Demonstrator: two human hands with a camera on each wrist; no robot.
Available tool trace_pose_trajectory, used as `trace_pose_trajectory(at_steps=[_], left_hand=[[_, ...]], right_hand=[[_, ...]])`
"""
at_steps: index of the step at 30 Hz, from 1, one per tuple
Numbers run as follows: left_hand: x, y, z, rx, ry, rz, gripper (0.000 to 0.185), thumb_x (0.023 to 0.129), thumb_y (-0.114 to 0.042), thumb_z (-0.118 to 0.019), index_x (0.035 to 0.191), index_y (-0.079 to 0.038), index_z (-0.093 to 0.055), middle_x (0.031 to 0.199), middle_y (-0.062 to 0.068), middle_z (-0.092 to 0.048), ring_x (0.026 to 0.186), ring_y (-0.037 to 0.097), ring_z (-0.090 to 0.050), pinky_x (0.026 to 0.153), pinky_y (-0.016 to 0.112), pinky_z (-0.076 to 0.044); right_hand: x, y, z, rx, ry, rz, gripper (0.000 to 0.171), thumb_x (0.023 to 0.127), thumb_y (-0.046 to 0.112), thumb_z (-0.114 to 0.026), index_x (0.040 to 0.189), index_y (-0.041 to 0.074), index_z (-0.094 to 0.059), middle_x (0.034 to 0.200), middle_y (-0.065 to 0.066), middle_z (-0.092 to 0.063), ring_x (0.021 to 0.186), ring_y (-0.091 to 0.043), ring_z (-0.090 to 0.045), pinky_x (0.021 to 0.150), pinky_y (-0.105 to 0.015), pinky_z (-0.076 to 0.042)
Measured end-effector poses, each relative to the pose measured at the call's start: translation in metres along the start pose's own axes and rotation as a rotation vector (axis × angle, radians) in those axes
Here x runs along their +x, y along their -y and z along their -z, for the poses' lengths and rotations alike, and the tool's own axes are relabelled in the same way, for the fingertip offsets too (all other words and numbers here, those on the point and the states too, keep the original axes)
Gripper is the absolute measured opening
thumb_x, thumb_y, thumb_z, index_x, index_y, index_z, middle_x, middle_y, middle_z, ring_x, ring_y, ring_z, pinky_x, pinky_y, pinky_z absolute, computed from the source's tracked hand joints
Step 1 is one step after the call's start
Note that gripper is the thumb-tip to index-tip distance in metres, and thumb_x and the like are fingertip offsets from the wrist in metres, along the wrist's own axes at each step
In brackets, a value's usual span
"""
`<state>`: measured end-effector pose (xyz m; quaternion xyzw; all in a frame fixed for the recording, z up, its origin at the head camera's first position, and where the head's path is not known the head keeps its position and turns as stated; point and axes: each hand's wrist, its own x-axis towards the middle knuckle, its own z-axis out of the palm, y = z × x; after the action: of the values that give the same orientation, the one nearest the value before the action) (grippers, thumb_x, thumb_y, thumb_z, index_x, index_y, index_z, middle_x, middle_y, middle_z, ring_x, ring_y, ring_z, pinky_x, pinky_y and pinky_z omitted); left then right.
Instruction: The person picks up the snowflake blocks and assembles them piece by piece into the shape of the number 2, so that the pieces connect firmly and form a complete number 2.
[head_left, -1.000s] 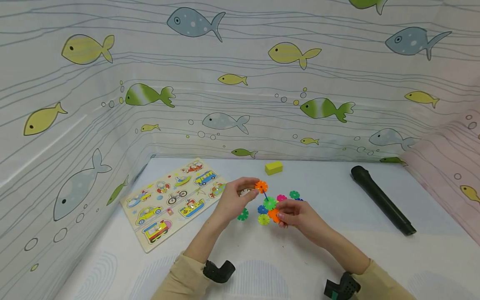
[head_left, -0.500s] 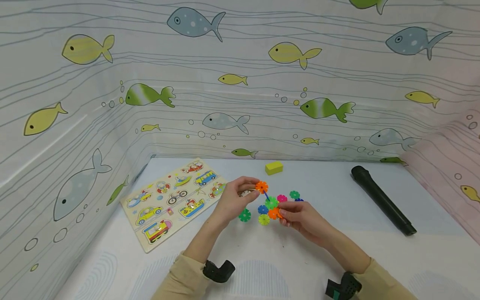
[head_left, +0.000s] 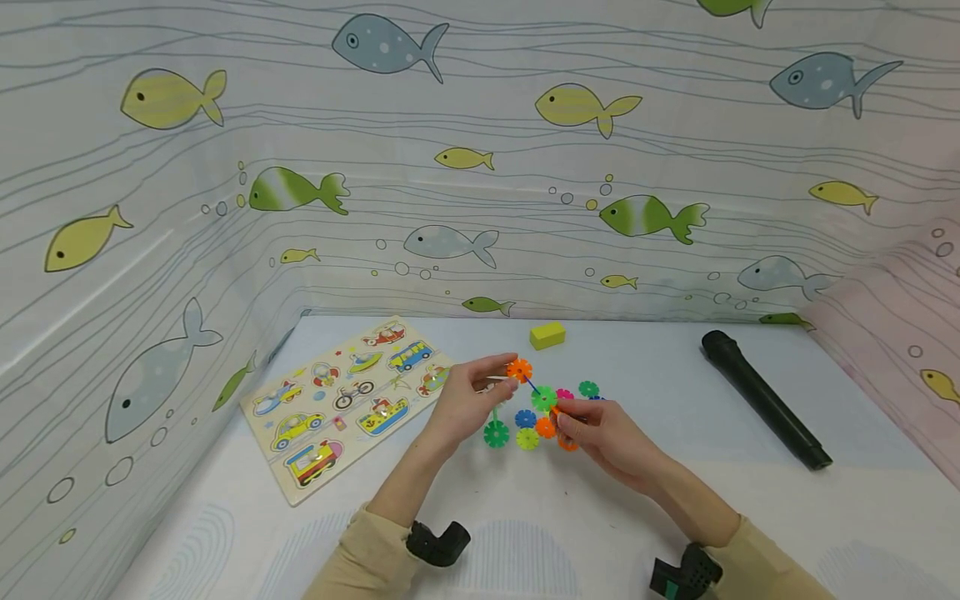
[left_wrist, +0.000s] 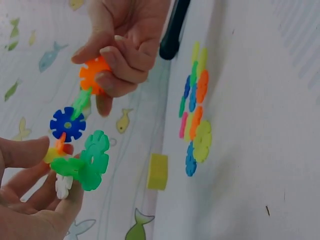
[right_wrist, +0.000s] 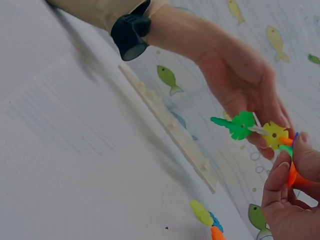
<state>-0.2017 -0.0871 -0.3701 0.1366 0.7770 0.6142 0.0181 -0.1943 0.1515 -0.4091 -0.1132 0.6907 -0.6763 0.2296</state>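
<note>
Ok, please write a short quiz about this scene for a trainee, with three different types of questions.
1. True or false: both hands hold one joined chain of discs.
2. Which thing lies at the far right of the table? A) puzzle board B) yellow block C) black microphone
3. Fill in: the left hand pinches the chain near an ____ disc.

Key:
1. True; the right hand holds its other end.
2. C, the black microphone; the puzzle board lies left, the yellow block at the back.
3. orange

Right hand [right_wrist: 290, 200] cut off at the right wrist view's corner; puzzle board [right_wrist: 170, 130] blurred, edge-on there; microphone [left_wrist: 174, 27] mostly hidden behind fingers; puzzle pictures [head_left: 348, 392] too small to read.
</note>
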Motion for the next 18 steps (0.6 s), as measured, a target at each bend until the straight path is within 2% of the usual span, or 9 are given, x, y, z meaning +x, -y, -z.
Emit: trace_pose_trajectory(at_steps=[3,8,14,18], left_hand=[[-0.0004,0.0018,0.0009,0.007,0.004,-0.005,0.04,0.097,-0.015,-0.065,0.136,-0.009,-0.062,0.124,0.013,-0.069,0.103,0.031,-0.069,0.086,0.029,-0.057],[-0.0018,0.0021,0.0015,-0.003,-0.007,0.015,0.039,0.095,-0.014,-0.068,0.134,-0.01,-0.065,0.119,0.01,-0.071,0.098,0.025,-0.07,0.082,0.026,-0.057],[-0.0021,0.0017,-0.0005,0.007,-0.013,0.025,0.037,0.093,-0.012,-0.071,0.13,-0.011,-0.068,0.114,0.01,-0.074,0.092,0.019,-0.072,0.078,0.025,-0.057],[-0.003,-0.0002,0.0003,0.009,-0.032,0.034,0.037,0.092,-0.011,-0.071,0.129,-0.012,-0.069,0.113,0.009,-0.074,0.091,0.018,-0.071,0.077,0.025,-0.056]], right_hand=[[0.0008,-0.0008,-0.0004,0.019,0.012,0.023,0.055,0.1,0.021,-0.061,0.139,-0.014,-0.047,0.112,-0.016,-0.06,0.099,-0.018,-0.057,0.091,-0.022,-0.053],[0.0017,-0.003,-0.0018,0.026,0.028,0.055,0.048,0.1,0.019,-0.06,0.132,-0.017,-0.051,0.098,-0.008,-0.061,0.091,-0.016,-0.056,0.082,-0.02,-0.053],[0.0015,-0.0075,-0.0055,0.029,0.046,0.098,0.045,0.1,0.015,-0.059,0.126,-0.021,-0.051,0.092,-0.003,-0.058,0.088,-0.015,-0.054,0.081,-0.019,-0.052],[0.0015,-0.0097,-0.0086,0.035,0.019,0.117,0.046,0.102,0.016,-0.057,0.13,-0.019,-0.05,0.092,-0.004,-0.058,0.089,-0.015,-0.054,0.081,-0.018,-0.052]])
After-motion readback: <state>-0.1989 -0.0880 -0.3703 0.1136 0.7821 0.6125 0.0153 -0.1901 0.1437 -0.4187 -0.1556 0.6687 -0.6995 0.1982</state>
